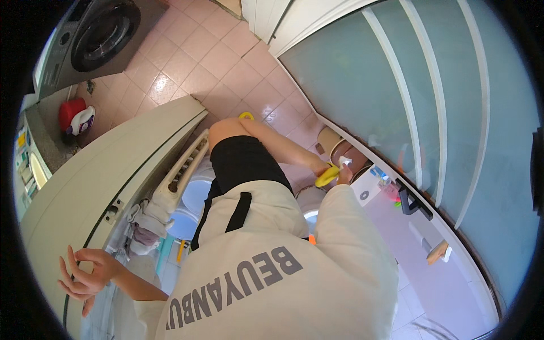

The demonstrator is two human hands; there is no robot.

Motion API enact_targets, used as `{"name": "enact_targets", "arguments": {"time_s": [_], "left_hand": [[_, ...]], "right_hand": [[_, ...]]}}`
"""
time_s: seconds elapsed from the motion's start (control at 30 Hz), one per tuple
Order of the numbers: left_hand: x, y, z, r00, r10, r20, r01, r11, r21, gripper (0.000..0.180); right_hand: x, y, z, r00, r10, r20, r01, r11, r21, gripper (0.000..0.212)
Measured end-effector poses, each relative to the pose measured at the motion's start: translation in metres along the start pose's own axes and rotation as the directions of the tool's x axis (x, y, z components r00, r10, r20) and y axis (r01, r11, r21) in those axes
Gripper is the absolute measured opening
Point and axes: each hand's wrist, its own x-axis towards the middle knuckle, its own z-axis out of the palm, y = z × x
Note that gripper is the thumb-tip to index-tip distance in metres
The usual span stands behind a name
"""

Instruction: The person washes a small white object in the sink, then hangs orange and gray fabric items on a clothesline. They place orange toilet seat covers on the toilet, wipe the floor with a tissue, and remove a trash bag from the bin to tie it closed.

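My left hand (88,277) is raised beside the edge of the cream door (122,156), its fingers apart and curved, holding nothing. I cannot tell whether it touches the door. On the other side, my right hand (344,175) reaches forward past my body, closed on a small white crumpled piece (344,161) that looks like tissue or cloth. Close by that hand is a yellow slipper (327,175) on my foot. A second yellow slipper (246,115) shows partly beyond my knee. My right fingers are partly hidden.
A frosted glass door (362,79) with white bars stands to the right, with a black handle (412,201). Brown bins (348,156) stand at its foot. On the left are a radiator (180,173), blue basins (184,224) and hanging cloths (148,226). A washing machine (93,42) stands farther off.
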Motion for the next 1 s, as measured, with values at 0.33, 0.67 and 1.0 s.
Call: {"name": "enact_targets", "arguments": {"time_s": [0.33,0.67,1.0], "left_hand": [[0.001,-0.005,0.001,0.999,0.032,-0.006,-0.032,0.998,0.045,0.017],[-0.001,-0.005,-0.004,1.000,0.008,0.011,-0.008,0.999,-0.036,0.015],[0.016,0.077,-0.052,0.995,-0.041,0.086,0.089,0.732,-0.675,0.026]], "right_hand": [[-0.046,-0.039,0.040,0.954,-0.106,0.280,0.223,0.876,-0.429,0.016],[-0.059,-0.030,0.053,0.777,0.035,0.629,0.461,0.649,-0.606,0.016],[-0.130,-0.251,-0.041,0.285,-0.311,0.907,-0.781,0.474,0.408,0.028]]}}
